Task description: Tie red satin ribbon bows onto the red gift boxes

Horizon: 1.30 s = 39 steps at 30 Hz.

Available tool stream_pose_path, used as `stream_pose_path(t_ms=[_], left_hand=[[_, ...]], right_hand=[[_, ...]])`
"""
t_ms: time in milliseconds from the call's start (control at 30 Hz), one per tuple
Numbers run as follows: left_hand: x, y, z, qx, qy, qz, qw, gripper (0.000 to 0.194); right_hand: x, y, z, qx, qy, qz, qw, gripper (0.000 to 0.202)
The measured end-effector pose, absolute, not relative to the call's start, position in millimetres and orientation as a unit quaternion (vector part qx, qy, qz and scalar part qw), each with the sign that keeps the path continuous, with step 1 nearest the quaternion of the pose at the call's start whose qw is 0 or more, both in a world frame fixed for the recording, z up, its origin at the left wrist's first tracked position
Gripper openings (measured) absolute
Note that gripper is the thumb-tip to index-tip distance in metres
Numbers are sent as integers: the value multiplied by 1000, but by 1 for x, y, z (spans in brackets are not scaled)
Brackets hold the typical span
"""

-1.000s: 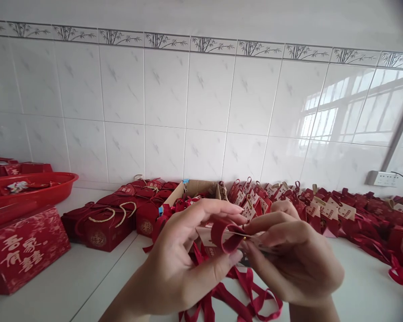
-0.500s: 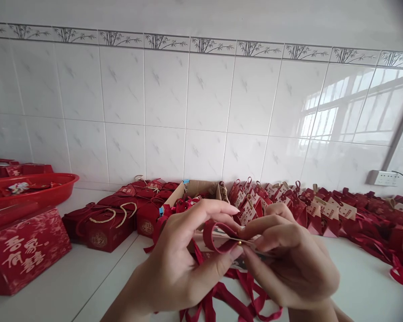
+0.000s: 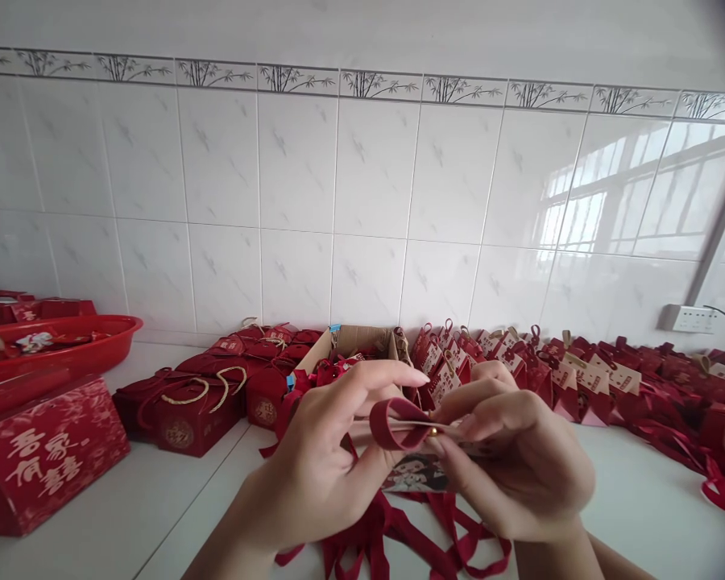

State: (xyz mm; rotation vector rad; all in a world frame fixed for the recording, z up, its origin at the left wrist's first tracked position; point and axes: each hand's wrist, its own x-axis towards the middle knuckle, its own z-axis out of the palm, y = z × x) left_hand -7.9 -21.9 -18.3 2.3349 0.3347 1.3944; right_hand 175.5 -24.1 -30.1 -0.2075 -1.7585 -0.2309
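Left hand (image 3: 332, 459): curled, thumb in front and fingers behind, gripping the top of a small box (image 3: 420, 475); index finger raised clear of it.
Right hand (image 3: 513, 459): closed in a pinch, thumb and fingers on the same top edge, beside a gold stud (image 3: 433, 432).
Small box: held between the two hands, dark printed picture on its front, mostly covered by fingers.
Ribbon loop (image 3: 380, 427): red, one, at the box's top, between the left hand's thumb and index finger.
Loose ribbons (image 3: 411, 532): red, tangled, on the white table (image 3: 187, 524) below and between both hands.
Carton (image 3: 362, 337): open, brown, just beyond the left hand, red items inside.
Rope-handled boxes (image 3: 199, 411): red, left of the left hand.
Lettered box (image 3: 54, 451): red, white characters, farther left.
Basin (image 3: 114, 338): red, behind the lettered box.
Tagged boxes (image 3: 580, 379): red, many, in rows beyond the right hand and to its right.
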Motion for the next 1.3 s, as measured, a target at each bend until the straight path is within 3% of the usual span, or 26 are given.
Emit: stream_pose_path(t_ms=[167, 267, 333, 433, 533, 900, 1067, 1100, 1300], left_hand=[[-8, -20, -18, 836, 121, 506, 177, 41], [-8, -17, -18, 836, 129, 524, 98, 40], [-8, -16, -19, 838, 141, 526, 29, 40], [-7, -14, -20, 845, 144, 513, -39, 40], [-7, -13, -20, 849, 152, 505, -35, 43], [-1, -13, -20, 832, 136, 509, 173, 41], [-3, 1, -18, 830, 265, 470, 143, 68], [-4, 4, -17, 820, 295, 476, 121, 71], [-17, 14, -12, 750, 335, 563, 94, 54]], right_hand=[[173, -26, -30, -99, -757, 26, 645, 32], [175, -31, -25, -151, -745, 165, 628, 34], [179, -34, -21, -183, -767, 195, 583, 26], [183, -35, -15, -202, -795, 160, 549, 16], [184, -33, -14, -196, -797, 121, 558, 18], [178, -31, -20, -134, -783, 114, 597, 17], [186, -26, -18, -273, -730, 206, 592, 1], [190, -25, -17, -325, -698, 223, 598, 6], [229, -23, -13, -530, -479, 134, 687, 25]])
